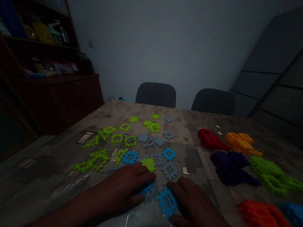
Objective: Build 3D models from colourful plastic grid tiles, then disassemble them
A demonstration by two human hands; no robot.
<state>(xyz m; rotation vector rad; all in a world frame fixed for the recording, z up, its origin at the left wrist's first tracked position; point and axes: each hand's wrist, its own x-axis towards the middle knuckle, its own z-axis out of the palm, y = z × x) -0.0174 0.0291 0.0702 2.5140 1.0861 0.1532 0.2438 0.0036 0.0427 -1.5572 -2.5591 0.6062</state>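
Observation:
My left hand (131, 183) lies palm down at the near middle of the table, fingers stretched out. It partly covers a blue interlocking plastic tile (148, 188), and a grey tile (152, 195) shows beside its fingertips. Opposite it, my right hand (192, 201) rests with fingers and thumb apart around the right edge of a blue window-shaped tile (167, 202), touching it. Just beyond the hands are a lime green tile (148, 164), a grey window tile (169, 170) and two blue window tiles (129, 157). The undersides of both hands are hidden.
Several lime green tiles (100, 159) and grey tiles (160, 141) spread across the table. Along the right lie piles of red (210, 138), yellow (241, 141), dark purple (232, 167), green (271, 173), orange (267, 219) and blue pieces. Two chairs (156, 93) stand behind the table.

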